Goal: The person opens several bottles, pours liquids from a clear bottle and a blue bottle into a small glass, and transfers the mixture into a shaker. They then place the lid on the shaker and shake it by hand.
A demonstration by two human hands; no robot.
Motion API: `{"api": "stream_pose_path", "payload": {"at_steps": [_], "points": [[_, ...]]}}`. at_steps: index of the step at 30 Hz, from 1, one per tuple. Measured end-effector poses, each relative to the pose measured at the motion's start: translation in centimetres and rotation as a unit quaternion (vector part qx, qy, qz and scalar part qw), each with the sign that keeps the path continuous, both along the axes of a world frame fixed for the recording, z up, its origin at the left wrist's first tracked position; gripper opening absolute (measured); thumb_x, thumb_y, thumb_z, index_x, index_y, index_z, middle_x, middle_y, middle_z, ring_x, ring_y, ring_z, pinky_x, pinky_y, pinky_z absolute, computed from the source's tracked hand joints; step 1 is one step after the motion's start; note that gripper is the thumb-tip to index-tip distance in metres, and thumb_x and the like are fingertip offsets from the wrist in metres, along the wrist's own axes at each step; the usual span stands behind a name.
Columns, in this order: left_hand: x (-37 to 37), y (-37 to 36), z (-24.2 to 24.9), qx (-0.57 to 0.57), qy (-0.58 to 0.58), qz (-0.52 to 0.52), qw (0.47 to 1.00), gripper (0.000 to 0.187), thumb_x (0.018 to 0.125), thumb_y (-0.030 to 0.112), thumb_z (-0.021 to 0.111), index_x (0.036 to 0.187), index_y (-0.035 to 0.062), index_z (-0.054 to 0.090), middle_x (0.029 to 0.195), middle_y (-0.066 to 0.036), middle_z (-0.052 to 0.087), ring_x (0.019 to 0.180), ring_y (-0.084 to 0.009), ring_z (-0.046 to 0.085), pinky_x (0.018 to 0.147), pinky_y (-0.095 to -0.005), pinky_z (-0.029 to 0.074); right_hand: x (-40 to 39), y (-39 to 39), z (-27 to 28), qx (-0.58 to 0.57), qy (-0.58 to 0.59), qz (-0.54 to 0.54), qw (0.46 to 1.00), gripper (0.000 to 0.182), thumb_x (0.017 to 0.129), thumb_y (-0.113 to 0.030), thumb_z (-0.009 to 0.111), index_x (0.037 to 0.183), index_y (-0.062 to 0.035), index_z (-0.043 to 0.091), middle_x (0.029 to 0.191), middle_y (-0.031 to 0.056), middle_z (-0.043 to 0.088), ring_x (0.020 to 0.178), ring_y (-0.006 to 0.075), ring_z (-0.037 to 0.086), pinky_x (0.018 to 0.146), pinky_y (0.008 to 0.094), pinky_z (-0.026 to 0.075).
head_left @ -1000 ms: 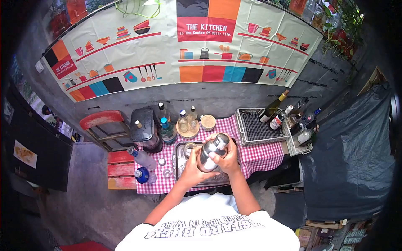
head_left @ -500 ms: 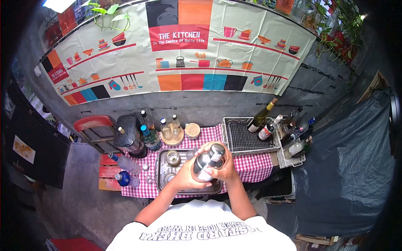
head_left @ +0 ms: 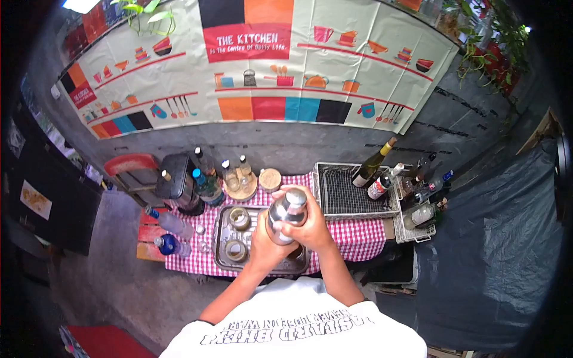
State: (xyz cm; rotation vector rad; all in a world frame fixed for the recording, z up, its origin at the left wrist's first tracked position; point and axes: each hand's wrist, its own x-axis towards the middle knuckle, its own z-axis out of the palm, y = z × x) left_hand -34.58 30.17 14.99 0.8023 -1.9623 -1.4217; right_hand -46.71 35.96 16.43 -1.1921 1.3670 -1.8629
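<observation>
Both hands are wrapped round a shiny metal cocktail shaker [head_left: 279,216], held above the tray with its capped end tilted up and away from me. My left hand [head_left: 266,246] grips its left and lower side, fingers closed. Across the right side and upper body lies my right hand [head_left: 313,225], also closed, its thumb over the front. Beneath them is a metal tray [head_left: 218,241], partly hidden by my hands. Two glass jars, a far jar [head_left: 240,218] and a near jar [head_left: 236,250], stand in its left part.
Left of the tray are a blue bottle [head_left: 171,245], a clear bottle [head_left: 173,224] and a teal-capped bottle [head_left: 208,188]. A black appliance [head_left: 178,185] stands behind. Small bottles sit on a wooden board [head_left: 243,194]. To the right, a wire basket [head_left: 319,191] holds bottles.
The shaker and both hands have shifted slightly left and up in view. The near jar shows more fully now. The whole view has tilted a little.
</observation>
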Motion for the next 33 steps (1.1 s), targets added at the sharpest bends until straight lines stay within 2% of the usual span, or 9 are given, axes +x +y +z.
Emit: {"api": "stream_pose_path", "payload": {"at_steps": [4, 7, 13, 17, 24, 27, 31, 32, 33], "points": [[0.6, -0.5, 0.9, -0.045, 0.018, -0.004, 0.999, 0.076, 0.056, 0.014, 0.083, 0.121, -0.0004, 0.048, 0.107, -0.018, 0.065, 0.1, -0.0319, 0.066, 0.087, -0.0394, 0.052, -0.4, -0.4, 0.5, -0.027, -0.049, 0.067, 0.996, 0.059, 0.07, -0.015, 0.082, 0.12, -0.0017, 0.054, 0.108, 0.0069, 0.064, 0.101, 0.0144, 0.061, 0.092, 0.0308, 0.049], [1.1, -2.0, 0.8, -0.053, 0.041, -0.051, 0.996, 0.077, 0.054, 0.018, 0.084, 0.12, -0.0009, 0.05, 0.106, -0.015, 0.065, 0.098, -0.0277, 0.067, 0.087, -0.0382, 0.052, -0.3, -1.2, 0.4, -0.068, -0.063, 0.085, 0.992, 0.061, 0.067, -0.02, 0.083, 0.118, -0.0009, 0.055, 0.109, 0.0093, 0.064, 0.101, 0.0166, 0.061, 0.092, 0.0312, 0.049], [2.0, -4.5, 1.1, -0.031, 0.12, -0.148, 0.981, 0.076, 0.055, 0.022, 0.085, 0.119, -0.0026, 0.052, 0.109, -0.014, 0.064, 0.098, -0.0198, 0.065, 0.087, -0.0343, 0.052, 0.7, -2.3, 1.7, -0.116, -0.048, 0.112, 0.986, 0.059, 0.064, -0.016, 0.08, 0.115, 0.0016, 0.057, 0.109, 0.0134, 0.064, 0.103, 0.0205, 0.062, 0.093, 0.0343, 0.049], [3.2, -5.8, 1.3, 0.058, 0.133, -0.206, 0.968, 0.085, 0.052, 0.015, 0.084, 0.127, -0.001, 0.049, 0.116, -0.01, 0.062, 0.108, -0.0184, 0.059, 0.098, -0.0352, 0.045, 1.4, -3.6, 1.9, -0.12, -0.039, 0.142, 0.982, 0.059, 0.063, -0.015, 0.08, 0.114, 0.0022, 0.058, 0.109, 0.0143, 0.063, 0.104, 0.0219, 0.062, 0.093, 0.0357, 0.049], [5.9, -8.8, 0.4, 0.104, 0.165, -0.28, 0.94, 0.077, 0.05, 0.016, 0.087, 0.12, 0.0001, 0.057, 0.114, -0.008, 0.063, 0.104, -0.0182, 0.06, 0.095, -0.0336, 0.046, 4.0, -6.1, 2.2, -0.178, -0.025, 0.2, 0.963, 0.057, 0.061, -0.017, 0.08, 0.11, 0.0018, 0.058, 0.108, 0.0148, 0.061, 0.103, 0.0255, 0.062, 0.094, 0.04, 0.049], [7.2, -10.8, -0.8, 0.116, 0.129, -0.319, 0.932, 0.08, 0.051, 0.018, 0.089, 0.122, -0.0006, 0.056, 0.116, -0.007, 0.062, 0.11, -0.0179, 0.057, 0.1, -0.0335, 0.042, 5.5, -7.1, 1.6, -0.128, -0.082, 0.195, 0.969, 0.056, 0.062, -0.018, 0.081, 0.11, 0.0008, 0.058, 0.107, 0.0146, 0.061, 0.104, 0.0257, 0.062, 0.094, 0.0402, 0.049], [9.4, -11.9, -2.7, 0.123, 0.138, -0.299, 0.936, 0.093, 0.055, 0.02, 0.091, 0.134, 0.0002, 0.046, 0.126, -0.008, 0.057, 0.115, -0.0197, 0.055, 0.101, -0.0353, 0.042, 6.9, -8.5, 0.1, -0.043, -0.109, 0.188, 0.975, 0.066, 0.067, -0.024, 0.08, 0.121, 0.0005, 0.051, 0.108, 0.0161, 0.06, 0.107, 0.0295, 0.061, 0.096, 0.0446, 0.049], [9.7, -12.2, -2.9, 0.152, 0.133, -0.281, 0.938, 0.095, 0.056, 0.021, 0.091, 0.135, 0.0007, 0.044, 0.127, -0.009, 0.056, 0.116, -0.0199, 0.055, 0.102, -0.0357, 0.042, 7.0, -8.9, 0.0, -0.026, -0.097, 0.199, 0.975, 0.078, 0.071, -0.024, 0.081, 0.135, -0.0019, 0.042, 0.123, 0.0153, 0.055, 0.115, 0.0269, 0.057, 0.099, 0.0411, 0.046], [10.1, -12.5, -3.1, 0.181, 0.128, -0.263, 0.939, 0.097, 0.056, 0.022, 0.091, 0.137, 0.0012, 0.042, 0.128, -0.009, 0.055, 0.117, -0.0201, 0.055, 0.102, -0.0361, 0.042, 7.6, -9.1, 0.0, -0.027, -0.096, 0.194, 0.976, 0.078, 0.071, -0.024, 0.081, 0.135, -0.0019, 0.042, 0.123, 0.0153, 0.055, 0.115, 0.0269, 0.057, 0.099, 0.0411, 0.046]]}}
